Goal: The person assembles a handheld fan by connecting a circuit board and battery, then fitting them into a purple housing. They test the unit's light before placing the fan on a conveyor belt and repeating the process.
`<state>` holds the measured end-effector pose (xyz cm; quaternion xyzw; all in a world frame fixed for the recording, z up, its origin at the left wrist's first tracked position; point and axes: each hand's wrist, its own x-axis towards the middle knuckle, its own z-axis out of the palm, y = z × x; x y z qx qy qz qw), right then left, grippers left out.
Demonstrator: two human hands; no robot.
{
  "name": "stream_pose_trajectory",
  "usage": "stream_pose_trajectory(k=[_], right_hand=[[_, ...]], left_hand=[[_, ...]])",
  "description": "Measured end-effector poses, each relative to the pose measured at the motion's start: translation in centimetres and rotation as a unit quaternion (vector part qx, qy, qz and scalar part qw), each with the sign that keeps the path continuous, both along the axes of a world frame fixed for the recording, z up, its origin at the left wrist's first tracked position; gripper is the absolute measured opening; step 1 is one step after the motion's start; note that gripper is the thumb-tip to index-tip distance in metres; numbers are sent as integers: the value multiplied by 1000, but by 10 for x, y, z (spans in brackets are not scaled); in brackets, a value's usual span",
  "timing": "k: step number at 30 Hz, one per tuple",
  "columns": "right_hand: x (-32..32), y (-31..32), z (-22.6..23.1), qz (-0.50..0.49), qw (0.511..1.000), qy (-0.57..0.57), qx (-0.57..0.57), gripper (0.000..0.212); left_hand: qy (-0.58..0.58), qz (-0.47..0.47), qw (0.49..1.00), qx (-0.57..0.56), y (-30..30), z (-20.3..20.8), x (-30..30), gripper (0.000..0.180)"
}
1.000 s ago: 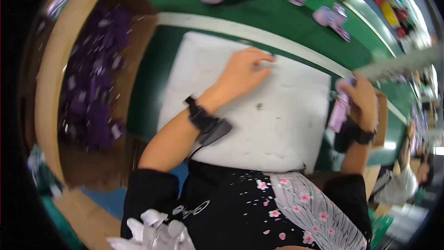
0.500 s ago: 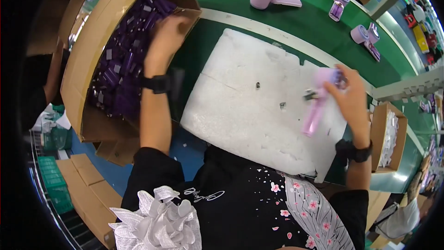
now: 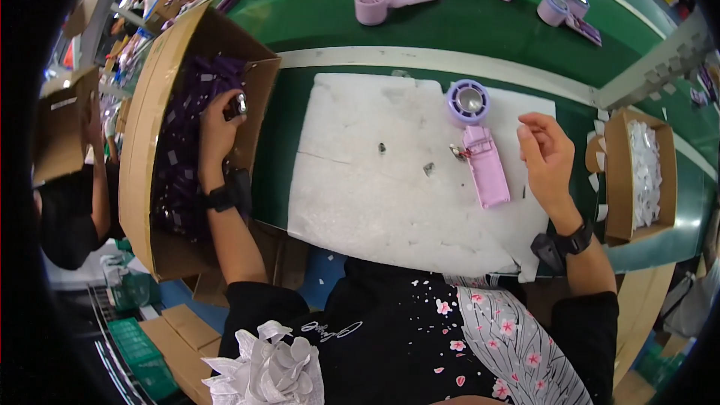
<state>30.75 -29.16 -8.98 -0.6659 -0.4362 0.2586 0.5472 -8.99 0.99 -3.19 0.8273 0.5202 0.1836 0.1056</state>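
Observation:
My left hand (image 3: 219, 129) is inside a big cardboard box (image 3: 146, 142) of purple parts at my left, closed on a small dark part (image 3: 238, 103). My right hand (image 3: 546, 151) hovers over the right end of a white foam mat (image 3: 375, 187), fingers loosely apart, holding nothing that I can see. Just left of it lies a pink handheld fan body (image 3: 486, 165) with a round purple fan head (image 3: 467, 102) at its top end. A few small dark bits (image 3: 427, 169) lie on the mat.
A green conveyor (image 3: 465, 26) runs behind the mat with a pink handheld fan (image 3: 390, 2) and other purple parts (image 3: 559, 9). A small cardboard box of white pieces (image 3: 641, 172) stands at my right. Another person (image 3: 71, 195) works at the left.
My right hand has set the pink fan body down on the mat and drawn away to its right. My left hand has stayed in the cardboard box and closed on a small part.

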Motion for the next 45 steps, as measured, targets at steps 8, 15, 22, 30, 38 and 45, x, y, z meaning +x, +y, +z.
stream_pose_trajectory(k=[8, 15, 22, 30, 38, 45], right_hand=[[-29, 10, 19, 133, 880, 454, 33, 40], [6, 9, 3, 129, 890, 437, 30, 28], [-11, 14, -3, 57, 997, -19, 48, 23], [-20, 15, 6, 45, 978, -198, 35, 32], [-26, 20, 15, 74, 935, -335, 88, 34], [-28, 19, 16, 48, 944, -320, 67, 32]], left_hand=[[-166, -434, 886, -2, -151, 43, 175, 60], [-109, -325, 917, -204, -171, -11, 213, 70], [-230, -424, 857, -184, -151, -35, 238, 65], [-133, -382, 824, -397, -130, -30, 224, 32], [-179, -393, 810, -397, -135, -34, 223, 16], [-214, -423, 787, -395, -139, -36, 226, 24]])
